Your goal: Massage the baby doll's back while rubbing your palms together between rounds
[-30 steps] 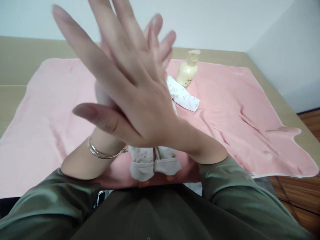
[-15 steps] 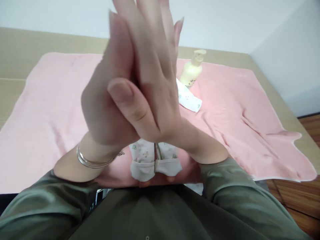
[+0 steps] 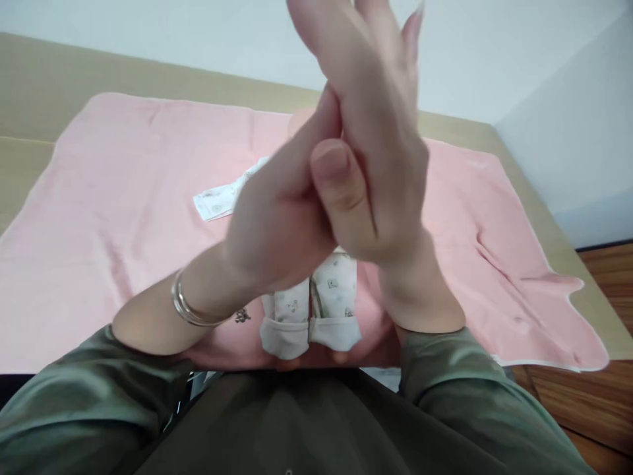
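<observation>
My left hand [image 3: 277,224], with silver bangles at its wrist, is raised in the middle of the view, palm against my right hand [image 3: 380,152]. The fingers of my right hand stretch upward, and its thumb crosses over the base of my left thumb. The left fingers are mostly hidden behind the right hand. Nothing shows between the palms. Beneath them lies a small baby-like figure in white printed clothes [image 3: 333,287], its feet toward me. One sleeve [image 3: 217,201] sticks out at the left, and my hands cover its face and chest.
A pink blanket [image 3: 138,171] with a pale border is spread under the figure on a wooden table [image 3: 524,178]. White walls [image 3: 494,59] stand behind and at the right. A brown wood floor [image 3: 588,402] shows at the lower right.
Both joined hands have shifted to the right and turned a little. The figure's sleeve at the left has come into sight, while the pale yellow pump bottle is now hidden behind them.
</observation>
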